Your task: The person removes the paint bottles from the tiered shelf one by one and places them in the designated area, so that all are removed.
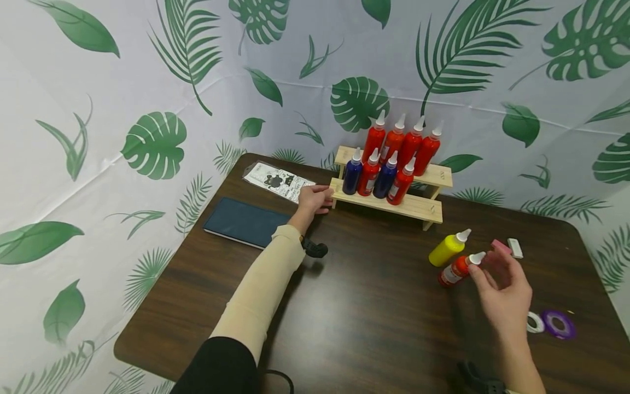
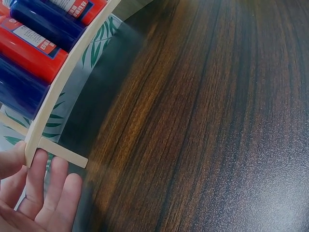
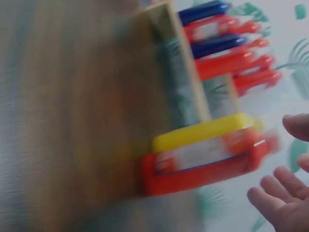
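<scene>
At the left end of a two-tier wooden rack (image 1: 427,210), my left hand (image 1: 314,200) pinches the lower board, thumb above and fingers beneath in the left wrist view. Red bottles and two dark blue bottles (image 1: 352,176) with white nozzle caps stand on the rack. My right hand (image 1: 507,293) is close by the white cap of a loose red bottle (image 1: 451,273) standing on the table. In the right wrist view its fingers (image 3: 270,200) are spread, apart from that bottle. A yellow bottle (image 1: 445,250) stands right beside the red one.
A dark notebook (image 1: 248,221) and a packaged ruler set (image 1: 278,180) lie on the left of the brown table (image 1: 359,306). On the right are a pink block (image 1: 501,246), a white block (image 1: 515,248), and white and purple tape rolls (image 1: 570,328). Leaf-patterned cloth hangs behind.
</scene>
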{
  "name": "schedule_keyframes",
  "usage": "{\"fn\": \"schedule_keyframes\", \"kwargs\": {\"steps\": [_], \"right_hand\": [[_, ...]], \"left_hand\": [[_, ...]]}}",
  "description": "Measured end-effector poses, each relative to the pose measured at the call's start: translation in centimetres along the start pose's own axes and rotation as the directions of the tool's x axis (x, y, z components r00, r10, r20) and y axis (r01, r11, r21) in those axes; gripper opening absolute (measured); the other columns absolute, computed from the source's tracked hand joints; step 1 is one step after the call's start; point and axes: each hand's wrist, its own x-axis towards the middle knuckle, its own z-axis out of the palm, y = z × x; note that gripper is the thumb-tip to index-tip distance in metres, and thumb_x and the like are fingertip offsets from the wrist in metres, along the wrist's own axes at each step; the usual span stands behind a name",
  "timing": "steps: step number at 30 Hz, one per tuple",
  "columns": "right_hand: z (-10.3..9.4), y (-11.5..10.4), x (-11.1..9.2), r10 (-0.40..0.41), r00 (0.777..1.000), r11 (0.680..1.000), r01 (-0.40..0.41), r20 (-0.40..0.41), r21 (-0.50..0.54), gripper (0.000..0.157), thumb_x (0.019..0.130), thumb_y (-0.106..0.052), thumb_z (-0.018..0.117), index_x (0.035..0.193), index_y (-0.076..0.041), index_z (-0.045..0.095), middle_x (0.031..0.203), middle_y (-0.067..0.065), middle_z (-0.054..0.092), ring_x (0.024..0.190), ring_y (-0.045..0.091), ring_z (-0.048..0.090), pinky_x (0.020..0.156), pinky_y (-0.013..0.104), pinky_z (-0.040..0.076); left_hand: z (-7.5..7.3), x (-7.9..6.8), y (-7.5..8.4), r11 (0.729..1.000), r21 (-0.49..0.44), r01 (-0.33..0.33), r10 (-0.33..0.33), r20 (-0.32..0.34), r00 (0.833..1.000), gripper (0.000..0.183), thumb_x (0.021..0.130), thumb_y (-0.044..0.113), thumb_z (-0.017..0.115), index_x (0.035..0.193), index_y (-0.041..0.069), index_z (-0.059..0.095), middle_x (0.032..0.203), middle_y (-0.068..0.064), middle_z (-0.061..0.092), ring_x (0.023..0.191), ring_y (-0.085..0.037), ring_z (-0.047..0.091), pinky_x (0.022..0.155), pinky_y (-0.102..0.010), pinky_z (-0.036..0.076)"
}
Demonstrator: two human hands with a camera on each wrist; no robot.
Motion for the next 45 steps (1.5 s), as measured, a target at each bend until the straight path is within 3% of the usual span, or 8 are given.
{"fn": "schedule_keyframes", "kwargs": {"steps": [6, 8, 11, 16, 20, 24, 29, 45], "right_hand": [[1.0, -6.1, 1.0, -0.246, 0.96, 0.968, 0.25, -0.133, 0.015, 0.05, 0.083, 0.001, 0.07, 0.13, -0.012, 0.058, 0.119, 0.0, 0.06, 0.109, 0.008, 0.059, 0.094, 0.019, 0.048], [2.1, -7.5, 1.6, -0.314, 0.942, 0.949, 0.316, -0.115, -0.003, 0.049, 0.084, -0.001, 0.07, 0.13, -0.013, 0.058, 0.122, 0.003, 0.058, 0.113, 0.012, 0.057, 0.097, 0.024, 0.048], [4.2, -8.8, 2.5, -0.357, 0.934, 0.932, 0.357, 0.001, -0.069, 0.052, 0.086, -0.009, 0.069, 0.135, -0.015, 0.054, 0.128, 0.006, 0.055, 0.12, 0.018, 0.053, 0.1, 0.034, 0.047], [8.5, -9.4, 4.4, -0.262, 0.935, 0.93, 0.311, 0.239, -0.194, 0.061, 0.091, -0.023, 0.064, 0.145, -0.011, 0.04, 0.135, 0.017, 0.048, 0.125, 0.033, 0.048, 0.1, 0.051, 0.043], [11.8, -8.4, 6.6, -0.17, 0.932, 0.942, 0.249, 0.32, -0.226, 0.066, 0.093, -0.026, 0.061, 0.148, -0.007, 0.032, 0.138, 0.022, 0.046, 0.125, 0.038, 0.047, 0.099, 0.054, 0.043], [14.0, -7.0, 8.6, -0.124, 0.94, 0.96, 0.195, 0.318, -0.203, 0.066, 0.095, -0.026, 0.06, 0.149, -0.005, 0.029, 0.139, 0.023, 0.046, 0.124, 0.038, 0.048, 0.1, 0.052, 0.043], [15.4, -5.9, 9.8, -0.141, 0.94, 0.974, 0.188, 0.31, -0.128, 0.063, 0.094, -0.022, 0.06, 0.147, -0.002, 0.032, 0.135, 0.023, 0.049, 0.121, 0.039, 0.051, 0.1, 0.051, 0.044], [17.0, -4.8, 10.2, -0.085, 0.957, 0.991, 0.11, 0.278, -0.076, 0.052, 0.098, -0.016, 0.053, 0.145, -0.004, 0.034, 0.136, 0.021, 0.049, 0.122, 0.034, 0.049, 0.107, 0.046, 0.038]], "left_hand": [[-0.1, 0.0, 0.1, 1.0, 0.0, -0.003, 0.003, 0.0, 1.0, 0.026, 0.089, 0.021, 0.069, 0.113, 0.011, 0.07, 0.093, -0.012, 0.072, 0.084, -0.024, 0.071, 0.071, -0.039, 0.059], [-0.1, 0.0, 0.0, 1.0, 0.003, 0.003, -0.003, 0.0, 1.0, 0.026, 0.089, 0.021, 0.069, 0.113, 0.01, 0.07, 0.091, -0.011, 0.072, 0.082, -0.023, 0.071, 0.071, -0.039, 0.059], [0.0, 0.0, 0.0, 1.0, 0.003, 0.005, -0.005, 0.002, 1.0, 0.026, 0.089, 0.022, 0.07, 0.113, 0.01, 0.07, 0.09, -0.01, 0.072, 0.081, -0.022, 0.071, 0.071, -0.039, 0.059], [0.0, -0.2, 0.1, 1.0, 0.001, -0.009, 0.009, 0.011, 1.0, 0.027, 0.089, 0.021, 0.069, 0.114, 0.01, 0.07, 0.092, -0.012, 0.072, 0.083, -0.024, 0.071, 0.071, -0.039, 0.059], [0.0, -0.2, 0.1, 1.0, 0.007, -0.01, 0.01, 0.002, 1.0, 0.027, 0.089, 0.021, 0.069, 0.114, 0.01, 0.069, 0.092, -0.011, 0.072, 0.084, -0.024, 0.071, 0.07, -0.039, 0.059], [0.0, -0.2, 0.0, 1.0, 0.009, -0.009, 0.009, 0.0, 1.0, 0.028, 0.089, 0.022, 0.069, 0.115, 0.011, 0.069, 0.092, -0.011, 0.072, 0.083, -0.023, 0.071, 0.07, -0.038, 0.059], [0.1, 0.0, -0.1, 1.0, 0.007, -0.017, 0.017, 0.006, 1.0, 0.028, 0.09, 0.022, 0.069, 0.115, 0.01, 0.069, 0.092, -0.011, 0.072, 0.084, -0.024, 0.071, 0.07, -0.038, 0.059], [0.2, 0.0, -0.1, 1.0, 0.027, -0.008, 0.008, -0.002, 1.0, 0.027, 0.089, 0.023, 0.069, 0.114, 0.012, 0.069, 0.091, -0.01, 0.072, 0.08, -0.021, 0.071, 0.066, -0.035, 0.059]]}}
